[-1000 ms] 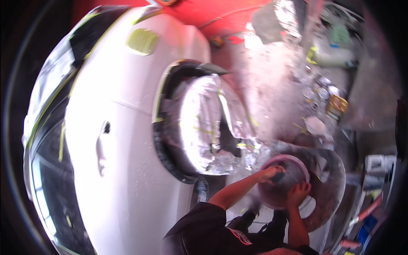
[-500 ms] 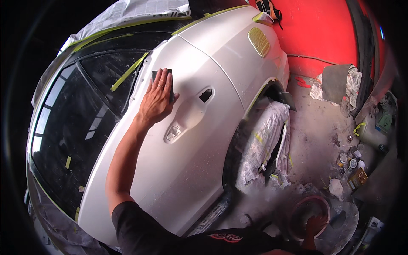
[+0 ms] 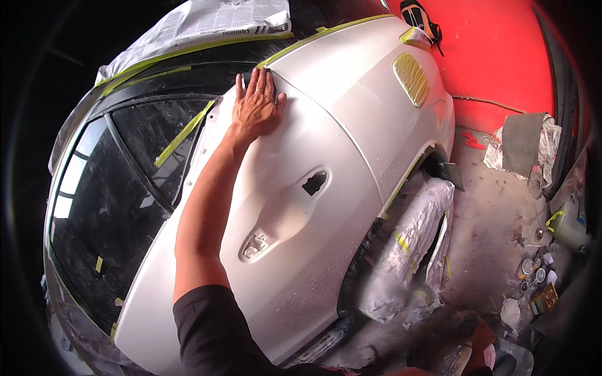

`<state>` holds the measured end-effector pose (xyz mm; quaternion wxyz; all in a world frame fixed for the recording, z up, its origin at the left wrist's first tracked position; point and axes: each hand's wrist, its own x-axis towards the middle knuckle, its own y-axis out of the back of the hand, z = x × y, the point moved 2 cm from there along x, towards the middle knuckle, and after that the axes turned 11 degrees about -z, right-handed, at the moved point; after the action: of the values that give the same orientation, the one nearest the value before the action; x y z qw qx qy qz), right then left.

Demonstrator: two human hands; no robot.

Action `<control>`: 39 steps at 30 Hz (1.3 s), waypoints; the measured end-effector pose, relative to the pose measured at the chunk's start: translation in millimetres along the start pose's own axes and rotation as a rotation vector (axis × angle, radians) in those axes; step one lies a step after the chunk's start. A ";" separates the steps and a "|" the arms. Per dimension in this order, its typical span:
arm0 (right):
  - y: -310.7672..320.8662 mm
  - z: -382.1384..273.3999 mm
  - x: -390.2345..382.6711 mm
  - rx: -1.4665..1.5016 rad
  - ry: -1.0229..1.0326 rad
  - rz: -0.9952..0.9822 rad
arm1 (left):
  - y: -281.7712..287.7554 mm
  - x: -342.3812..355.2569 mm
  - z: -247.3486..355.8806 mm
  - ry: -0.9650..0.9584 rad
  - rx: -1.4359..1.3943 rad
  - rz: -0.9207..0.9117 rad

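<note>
My left hand (image 3: 257,109) lies with its fingers extended over a dark piece of sandpaper (image 3: 270,81), pressing it to the upper back corner of a white car door (image 3: 207,307). Below the hand is the door-handle recess (image 3: 282,216), with a ragged dark hole (image 3: 315,182) at one end. The side window (image 3: 106,232) lies left of my arm, with yellow-green masking tape (image 3: 185,133) across its corner. Dim at the lower right is my right hand (image 3: 481,344); its fingers cannot be made out.
Newspaper (image 3: 200,25) covers part of the car at the top. A wheel wrapped in plastic (image 3: 401,250) stands below the rear arch. Behind is a red car body (image 3: 501,56). Several small cans (image 3: 527,266) and a brown box (image 3: 544,299) lie on the floor at right.
My left hand has slid up and back along the door with the sandpaper, to the corner near the rear panel seam. The view has shifted; my right hand and the bucket sit lower.
</note>
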<state>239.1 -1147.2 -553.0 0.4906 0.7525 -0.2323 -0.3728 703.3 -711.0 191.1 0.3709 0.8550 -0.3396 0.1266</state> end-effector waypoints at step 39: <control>47.2 -31.5 -15.7 -0.085 0.052 0.100 | 23.8 -36.4 -11.5 0.083 -0.084 -0.066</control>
<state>255.1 -1137.5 -497.2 0.5460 0.7279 -0.2408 -0.3377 660.9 -696.8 195.1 0.4244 0.8434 -0.3006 0.1353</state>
